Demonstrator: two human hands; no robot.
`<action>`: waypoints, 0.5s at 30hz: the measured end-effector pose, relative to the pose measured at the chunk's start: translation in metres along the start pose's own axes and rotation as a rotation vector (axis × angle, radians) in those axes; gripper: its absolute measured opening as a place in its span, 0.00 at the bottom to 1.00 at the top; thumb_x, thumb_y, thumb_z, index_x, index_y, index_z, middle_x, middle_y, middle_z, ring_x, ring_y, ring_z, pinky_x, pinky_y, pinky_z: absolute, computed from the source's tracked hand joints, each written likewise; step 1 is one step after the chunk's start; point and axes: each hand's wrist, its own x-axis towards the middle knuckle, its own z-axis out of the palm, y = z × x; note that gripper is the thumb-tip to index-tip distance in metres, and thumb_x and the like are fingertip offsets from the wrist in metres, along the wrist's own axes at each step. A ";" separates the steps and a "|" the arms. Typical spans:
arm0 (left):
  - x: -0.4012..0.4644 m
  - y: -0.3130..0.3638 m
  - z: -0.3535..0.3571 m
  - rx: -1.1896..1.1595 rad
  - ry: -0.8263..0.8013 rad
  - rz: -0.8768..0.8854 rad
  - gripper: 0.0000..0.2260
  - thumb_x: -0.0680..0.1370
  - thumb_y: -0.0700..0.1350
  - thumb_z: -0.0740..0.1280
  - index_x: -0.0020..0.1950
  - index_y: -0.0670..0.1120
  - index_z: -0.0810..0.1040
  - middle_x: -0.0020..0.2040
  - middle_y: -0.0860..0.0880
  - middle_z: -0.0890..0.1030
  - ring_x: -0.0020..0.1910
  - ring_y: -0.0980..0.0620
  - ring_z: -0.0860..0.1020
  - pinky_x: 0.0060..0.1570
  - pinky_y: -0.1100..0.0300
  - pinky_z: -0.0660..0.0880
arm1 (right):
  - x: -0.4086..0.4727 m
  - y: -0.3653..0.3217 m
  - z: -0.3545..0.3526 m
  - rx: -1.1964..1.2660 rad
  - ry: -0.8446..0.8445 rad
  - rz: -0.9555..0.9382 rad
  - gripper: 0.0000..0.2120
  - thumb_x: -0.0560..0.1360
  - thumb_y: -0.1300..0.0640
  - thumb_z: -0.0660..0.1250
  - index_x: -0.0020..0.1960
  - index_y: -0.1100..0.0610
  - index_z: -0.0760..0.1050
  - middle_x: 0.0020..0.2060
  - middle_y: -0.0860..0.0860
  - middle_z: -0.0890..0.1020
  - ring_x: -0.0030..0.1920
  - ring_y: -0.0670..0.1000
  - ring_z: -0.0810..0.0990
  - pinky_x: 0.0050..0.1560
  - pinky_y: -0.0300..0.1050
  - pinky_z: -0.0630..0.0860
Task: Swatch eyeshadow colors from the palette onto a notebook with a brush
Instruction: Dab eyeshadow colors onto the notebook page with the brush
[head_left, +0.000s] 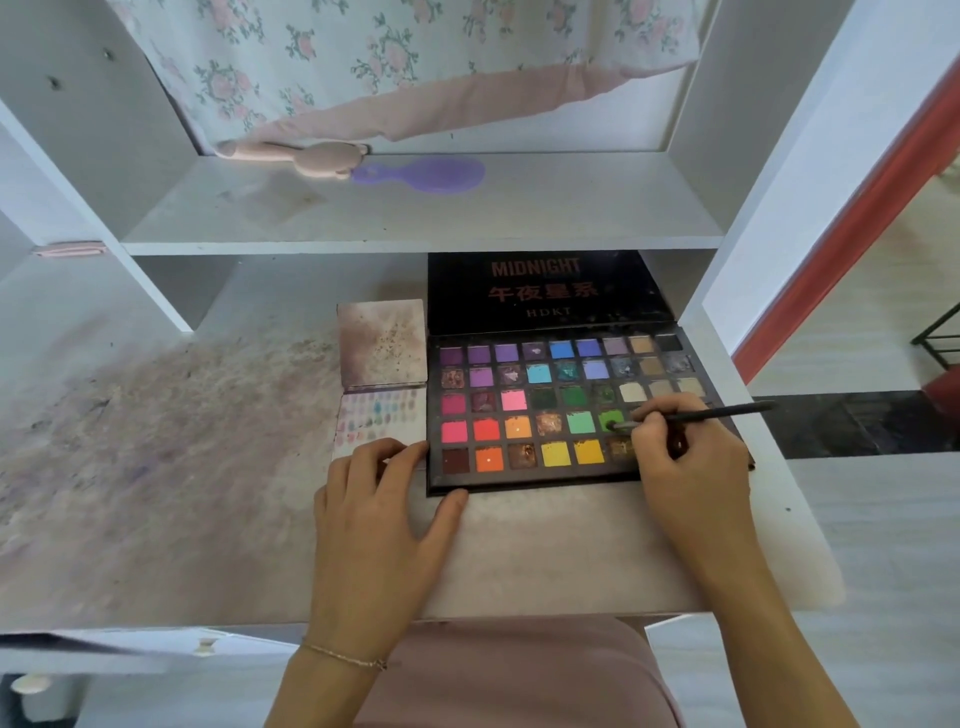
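Observation:
An open black eyeshadow palette (524, 475) with several rows of coloured pans lies on the desk, its lid (545, 291) propped up behind. My right hand (685, 452) pinches a thin black brush (717, 413); its tip touches a bright green pan (610, 419) in the fourth row. A small open notebook (382, 410) lies left of the palette, its lower page covered with several pale colour swatches. My left hand (379, 499) rests flat with straight fingers on the notebook's near edge and the palette's front-left corner.
The white desk (182, 467) is stained with powder smudges on its left. A shelf above holds a purple hairbrush (426, 174) and a pink plush item (311, 156). The desk's right side wall (727, 291) stands close to the palette.

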 end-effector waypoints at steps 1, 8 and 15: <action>0.000 0.000 0.000 -0.002 -0.001 -0.001 0.20 0.67 0.53 0.67 0.55 0.44 0.78 0.50 0.46 0.77 0.50 0.43 0.74 0.48 0.53 0.68 | 0.000 0.000 0.000 0.011 0.014 -0.003 0.18 0.74 0.67 0.61 0.38 0.44 0.68 0.31 0.42 0.75 0.38 0.31 0.75 0.33 0.21 0.68; 0.001 0.000 -0.003 -0.089 -0.020 -0.004 0.17 0.70 0.49 0.70 0.57 0.44 0.77 0.51 0.47 0.76 0.51 0.46 0.73 0.51 0.55 0.66 | 0.000 -0.009 0.006 0.154 -0.026 -0.027 0.16 0.75 0.67 0.60 0.41 0.45 0.70 0.34 0.46 0.77 0.37 0.41 0.77 0.33 0.33 0.74; 0.027 -0.020 -0.029 -0.389 0.066 -0.107 0.11 0.74 0.44 0.67 0.54 0.54 0.74 0.47 0.61 0.74 0.46 0.66 0.74 0.42 0.77 0.68 | -0.004 -0.042 0.057 0.262 -0.233 -0.099 0.12 0.74 0.65 0.64 0.41 0.48 0.72 0.31 0.48 0.77 0.30 0.44 0.74 0.29 0.31 0.70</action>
